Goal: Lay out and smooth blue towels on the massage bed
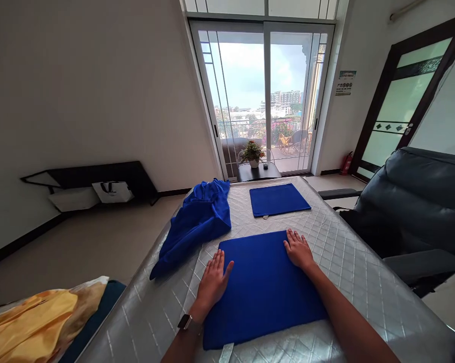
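Observation:
My left hand [212, 282] lies flat with spread fingers at the left edge of a folded blue cloth [261, 295], and a black-strapped wristwatch [184, 321] sits on that wrist. My right hand [298, 249] rests palm down on the cloth's upper right corner. Neither hand grips anything. The cloth lies on a quilted silver-grey mattress [363, 287]. Beyond it lies a second folded blue cloth [278, 199], and a crumpled blue cloth [197, 227] forms a heap to the left.
A dark leather reclining chair [412, 212] stands against the mattress's right side. A yellow-patterned pillow [34, 322] lies at lower left. Past the far end, a small dark table [258, 172] holds a potted plant [253, 154] before a glass sliding door [261, 96].

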{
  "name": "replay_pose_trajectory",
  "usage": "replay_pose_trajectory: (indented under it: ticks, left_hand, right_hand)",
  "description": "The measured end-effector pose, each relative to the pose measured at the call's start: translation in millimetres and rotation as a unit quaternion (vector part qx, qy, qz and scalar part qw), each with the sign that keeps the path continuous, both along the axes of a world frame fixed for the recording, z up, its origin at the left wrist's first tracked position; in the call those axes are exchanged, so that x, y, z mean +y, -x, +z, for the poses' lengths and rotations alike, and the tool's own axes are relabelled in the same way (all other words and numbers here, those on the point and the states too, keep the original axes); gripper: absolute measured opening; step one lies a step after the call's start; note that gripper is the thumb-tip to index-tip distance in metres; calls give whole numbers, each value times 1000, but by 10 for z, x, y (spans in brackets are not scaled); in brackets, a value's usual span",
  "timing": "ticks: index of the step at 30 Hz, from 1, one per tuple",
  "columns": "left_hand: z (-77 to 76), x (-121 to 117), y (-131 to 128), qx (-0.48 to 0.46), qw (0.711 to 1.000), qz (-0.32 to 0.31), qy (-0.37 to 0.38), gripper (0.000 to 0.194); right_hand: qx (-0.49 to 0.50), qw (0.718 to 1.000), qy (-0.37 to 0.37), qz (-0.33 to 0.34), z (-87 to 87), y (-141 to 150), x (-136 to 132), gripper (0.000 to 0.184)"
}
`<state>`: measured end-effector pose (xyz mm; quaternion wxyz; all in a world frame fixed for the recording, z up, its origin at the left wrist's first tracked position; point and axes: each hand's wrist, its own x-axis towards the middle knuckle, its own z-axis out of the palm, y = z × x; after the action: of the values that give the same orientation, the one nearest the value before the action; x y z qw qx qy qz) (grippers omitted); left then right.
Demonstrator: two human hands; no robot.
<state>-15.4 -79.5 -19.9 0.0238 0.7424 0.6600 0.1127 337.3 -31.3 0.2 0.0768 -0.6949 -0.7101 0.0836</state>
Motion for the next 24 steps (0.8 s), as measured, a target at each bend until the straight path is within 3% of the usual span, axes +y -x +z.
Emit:
replay_pose_trajectory:
  ticks: [5, 8, 13, 18, 21, 24]
  left_hand:
    - [79, 64, 27, 33, 999, 8, 31, 87]
    - [169, 119, -155, 64, 998, 4, 12, 89]
    - [330, 247, -1012, 57, 993, -101, -24, 79]
    - [309, 427, -1976, 0, 980, -195, -46, 65]
    - [220, 498, -2248, -24, 979, -197, -41, 66]
    - [126, 528, -2248, -21, 982, -181, -38, 69]
  right_hand:
    - [15, 1000, 1, -4, -7, -2, 2, 66]
    - [23, 1000, -3, -4, -12, -1, 6, 67]
    - [28, 1000, -1, -5, -1, 2, 12, 66]
    - [22, 1000, 3, 7, 19, -17, 1, 63]
    - [14, 1000, -4, 17, 5, -29, -5, 62]
    - [12, 1000, -15, 15, -19, -27, 4, 63]
